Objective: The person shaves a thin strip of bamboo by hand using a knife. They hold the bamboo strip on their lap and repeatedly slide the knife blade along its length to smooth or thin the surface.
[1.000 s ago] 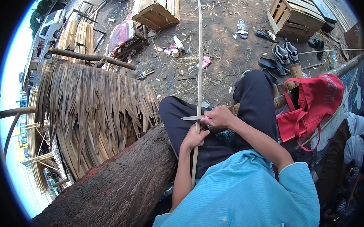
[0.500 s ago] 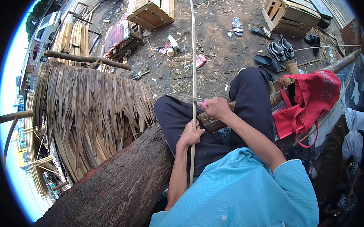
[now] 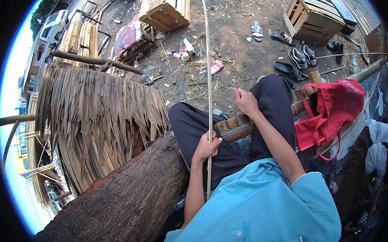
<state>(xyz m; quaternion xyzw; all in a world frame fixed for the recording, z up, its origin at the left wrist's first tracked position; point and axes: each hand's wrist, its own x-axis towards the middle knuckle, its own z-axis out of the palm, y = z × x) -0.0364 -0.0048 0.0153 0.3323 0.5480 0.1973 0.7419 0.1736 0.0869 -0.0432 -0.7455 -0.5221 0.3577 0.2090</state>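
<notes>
The red bag (image 3: 346, 99) at the person's right bears pale lettering. The ground (image 3: 243, 60) is bare soil littered with scraps; wooden crates (image 3: 314, 18) and shoes (image 3: 298, 59) rest on it. A thatch panel (image 3: 102, 103) stands at left, beyond a dark log (image 3: 124, 199). The left hand (image 3: 207, 147) is closed around the pale strip (image 3: 209, 77), which crosses the dark trousers (image 3: 269, 100) lengthwise. The right hand (image 3: 246, 102), fingers curled, is apart from it; from here I cannot tell whether it grips anything.

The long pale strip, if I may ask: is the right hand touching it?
No, only the left hand grips the strip; the right hand is apart from it.
</notes>
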